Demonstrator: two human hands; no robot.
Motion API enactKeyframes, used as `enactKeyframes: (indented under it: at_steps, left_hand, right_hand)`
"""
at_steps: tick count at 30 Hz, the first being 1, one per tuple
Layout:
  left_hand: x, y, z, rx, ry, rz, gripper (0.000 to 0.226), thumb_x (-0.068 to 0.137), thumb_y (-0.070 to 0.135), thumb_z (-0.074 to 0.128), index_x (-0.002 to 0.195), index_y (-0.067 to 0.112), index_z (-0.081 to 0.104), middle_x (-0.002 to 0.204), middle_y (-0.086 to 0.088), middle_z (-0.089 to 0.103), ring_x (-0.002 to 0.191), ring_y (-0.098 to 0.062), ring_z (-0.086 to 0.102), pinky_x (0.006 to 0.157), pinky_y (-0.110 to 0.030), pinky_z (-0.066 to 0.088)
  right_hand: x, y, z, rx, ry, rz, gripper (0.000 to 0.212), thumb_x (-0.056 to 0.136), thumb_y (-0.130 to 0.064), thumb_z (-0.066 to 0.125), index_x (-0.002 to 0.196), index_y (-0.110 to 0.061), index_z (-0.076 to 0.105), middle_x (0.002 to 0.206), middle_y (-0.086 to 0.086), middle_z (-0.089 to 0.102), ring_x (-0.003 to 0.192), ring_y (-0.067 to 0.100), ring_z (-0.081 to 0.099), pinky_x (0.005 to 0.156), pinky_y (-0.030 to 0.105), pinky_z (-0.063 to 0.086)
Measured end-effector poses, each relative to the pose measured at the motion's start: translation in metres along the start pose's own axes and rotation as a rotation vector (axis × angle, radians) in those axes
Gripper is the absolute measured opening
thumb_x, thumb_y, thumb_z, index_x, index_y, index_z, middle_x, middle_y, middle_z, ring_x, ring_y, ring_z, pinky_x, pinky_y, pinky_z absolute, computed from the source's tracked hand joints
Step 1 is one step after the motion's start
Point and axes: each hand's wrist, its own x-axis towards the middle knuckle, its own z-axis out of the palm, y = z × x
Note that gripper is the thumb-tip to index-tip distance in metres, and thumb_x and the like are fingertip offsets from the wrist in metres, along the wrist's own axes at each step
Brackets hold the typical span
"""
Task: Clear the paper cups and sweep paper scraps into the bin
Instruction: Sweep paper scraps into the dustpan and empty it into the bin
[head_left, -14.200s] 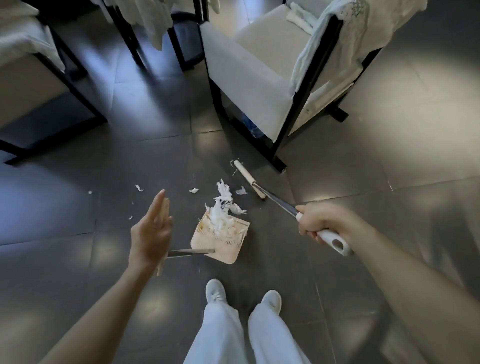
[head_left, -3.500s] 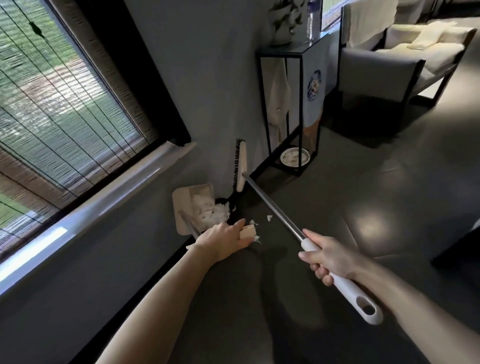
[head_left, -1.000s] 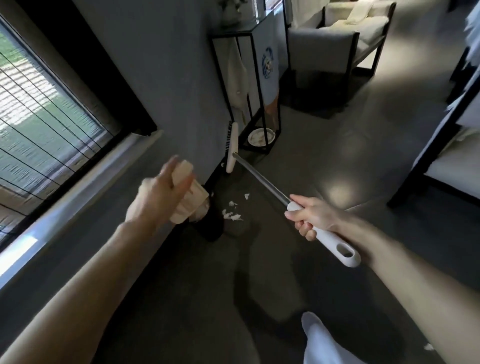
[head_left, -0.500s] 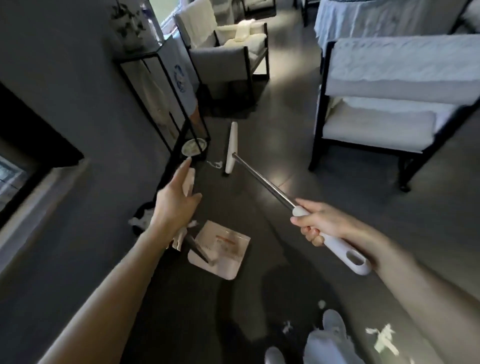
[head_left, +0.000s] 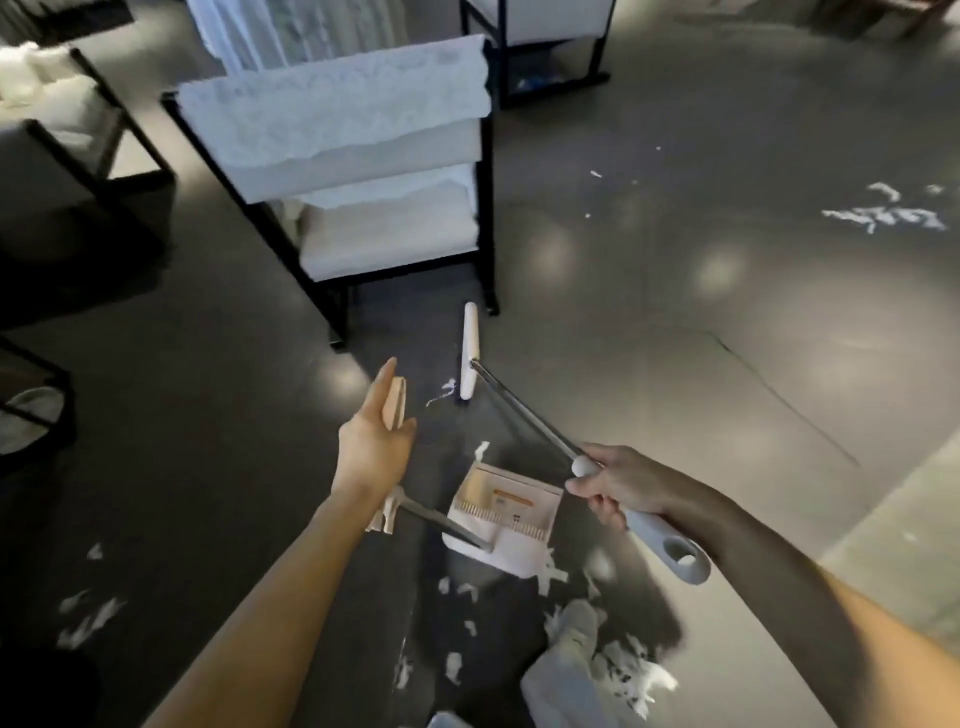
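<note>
From the head camera, the left hand (head_left: 371, 441) is raised over the dark tiled floor (head_left: 675, 322) with its fingers stretched almost straight along the beige handle of the dustpan (head_left: 501, 512). The thumb closes against the handle from the right, so the handle is pinched between thumb and palm. From the bottom of that handle a thin metal rod slants down and right to the white pan, which faces up below and between the two hands, showing a row of comb teeth. Whether the pan touches the floor cannot be told. The right hand (head_left: 618, 483) has its fingers curled firmly round the white grip of the broom (head_left: 469, 358). The broom's metal shaft runs up and left to the narrow white head, which sits near the leg of a black-framed chair (head_left: 363, 156) with white cushions. Paper scraps (head_left: 631, 675) lie thickest around the pale shoe (head_left: 576, 629) at the bottom edge. More lie just below the pan, beside the broom head, at lower left and far off at upper right.
</note>
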Motion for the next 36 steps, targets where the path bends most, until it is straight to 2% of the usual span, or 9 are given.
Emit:
enactKeyframes:
  at_steps: [2,6,11,17,21,25,29,34,36]
  left_hand:
    - [0.019,0.041,0.047,-0.022,-0.030,0.042,0.071,0.091,0.010,0.058,0.144,0.050,0.031,0.100,0.015,0.053,0.063,-0.006,0.060,0.051,-0.005,0.042]
    - [0.064,0.117,0.117,-0.046,-0.082,0.135,0.071,0.092,0.006,0.056,0.147,0.041,0.030,0.085,0.027,0.045,0.057,0.019,0.053,0.046,0.001,0.036]
    - [0.144,0.197,0.192,-0.051,-0.115,0.200,0.071,0.094,0.007,0.056,0.148,0.042,0.027,0.105,0.011,0.053,0.065,-0.005,0.056,0.046,-0.001,0.038]
    - [0.280,0.276,0.293,-0.019,-0.131,0.219,0.072,0.094,0.010,0.054,0.148,0.047,0.023,0.103,0.008,0.056,0.061,-0.004,0.057,0.048,-0.004,0.039]
    - [0.376,0.339,0.346,0.033,-0.143,0.197,0.072,0.093,0.012,0.048,0.144,0.055,0.021,0.105,-0.001,0.063,0.064,-0.012,0.059,0.055,-0.020,0.044]
    - [0.467,0.394,0.384,0.079,-0.096,0.164,0.072,0.093,0.011,0.047,0.145,0.053,0.020,0.125,-0.005,0.058,0.066,-0.011,0.058,0.052,-0.013,0.039]
    - [0.553,0.432,0.428,0.072,-0.070,0.119,0.072,0.094,0.012,0.050,0.143,0.056,0.022,0.123,0.002,0.056,0.067,-0.004,0.057,0.047,-0.005,0.038]
    - [0.650,0.474,0.496,0.060,-0.018,0.035,0.069,0.095,0.013,0.051,0.145,0.052,0.024,0.112,0.012,0.049,0.080,-0.003,0.055,0.067,-0.005,0.040]
    - [0.685,0.488,0.515,0.058,0.006,-0.023,0.068,0.094,0.013,0.050,0.144,0.051,0.024,0.114,0.009,0.056,0.073,-0.005,0.056,0.058,-0.004,0.040]
  right_hand:
    - [-0.002,0.001,-0.055,0.098,0.045,0.028,0.046,0.093,0.003,0.053,0.119,-0.030,0.034,0.042,-0.003,0.052,0.032,0.005,0.037,0.033,0.015,0.032]
    - [0.001,-0.012,-0.155,0.193,0.124,0.038,0.026,0.093,-0.002,0.057,0.102,-0.024,0.046,0.045,-0.003,0.048,0.036,0.004,0.037,0.034,0.015,0.032]
    - [0.031,-0.053,-0.265,0.231,0.238,0.013,0.025,0.091,-0.004,0.061,0.108,-0.017,0.048,0.047,-0.003,0.049,0.036,0.005,0.039,0.034,0.016,0.034]
    - [0.100,-0.140,-0.402,0.288,0.276,-0.042,0.026,0.092,-0.006,0.061,0.114,-0.018,0.050,0.044,-0.004,0.047,0.035,0.004,0.039,0.034,0.014,0.033]
    - [0.141,-0.211,-0.489,0.309,0.256,-0.050,0.017,0.094,-0.003,0.056,0.109,-0.011,0.052,0.053,0.001,0.040,0.034,0.004,0.036,0.033,0.012,0.030]
    - [0.176,-0.279,-0.571,0.326,0.244,-0.046,0.037,0.095,-0.003,0.056,0.126,-0.017,0.042,0.064,0.004,0.039,0.034,0.002,0.037,0.033,0.013,0.032]
    - [0.222,-0.341,-0.655,0.247,0.260,-0.014,0.066,0.094,-0.005,0.058,0.151,-0.018,0.027,0.069,0.006,0.046,0.042,0.004,0.041,0.037,0.013,0.036]
    - [0.296,-0.417,-0.768,0.162,0.212,0.015,0.069,0.094,-0.005,0.056,0.152,-0.020,0.023,0.071,0.006,0.046,0.049,0.006,0.039,0.037,0.012,0.037]
    - [0.326,-0.445,-0.805,0.100,0.203,0.031,0.069,0.095,-0.004,0.056,0.152,-0.020,0.021,0.068,0.006,0.044,0.046,0.006,0.038,0.036,0.013,0.036]
